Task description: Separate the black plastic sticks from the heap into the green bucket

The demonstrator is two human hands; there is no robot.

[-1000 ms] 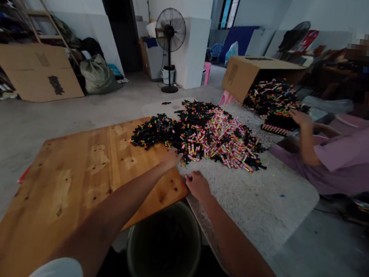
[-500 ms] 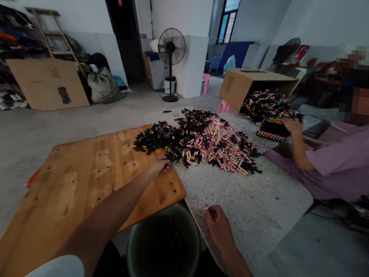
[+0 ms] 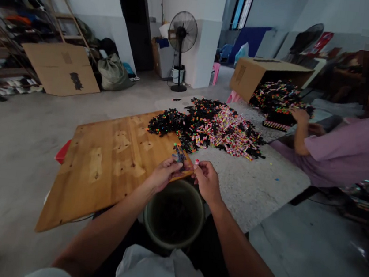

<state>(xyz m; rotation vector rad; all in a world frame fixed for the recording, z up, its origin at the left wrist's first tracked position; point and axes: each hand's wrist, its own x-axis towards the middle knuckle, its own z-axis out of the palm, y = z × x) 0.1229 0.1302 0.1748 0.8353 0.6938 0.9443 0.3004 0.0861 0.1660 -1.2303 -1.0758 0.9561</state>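
My left hand (image 3: 165, 173) is closed on a dark piece (image 3: 180, 153) with a green tip, above the front corner of the wooden board (image 3: 101, 169). Close beside it, my right hand (image 3: 208, 181) pinches a small pink-and-white tube (image 3: 197, 162) with a red end. Both hands are over the far rim of a round green bucket (image 3: 200, 218), whose dark contents are too dim to tell. Just beyond the hands lies a heap of black pieces (image 3: 169, 122) with orange and green tips, mixed with pink tubes (image 3: 228, 132).
The heap rests partly on a speckled grey table (image 3: 241, 189). A person in a purple shirt (image 3: 346, 148) sits at the right, one hand at black pieces spilling from a cardboard box (image 3: 247, 79). A fan (image 3: 182, 33) stands behind.
My left hand has come back from the heap's edge and now holds a dark piece. My right hand has moved up and left beside it. The view has shifted.
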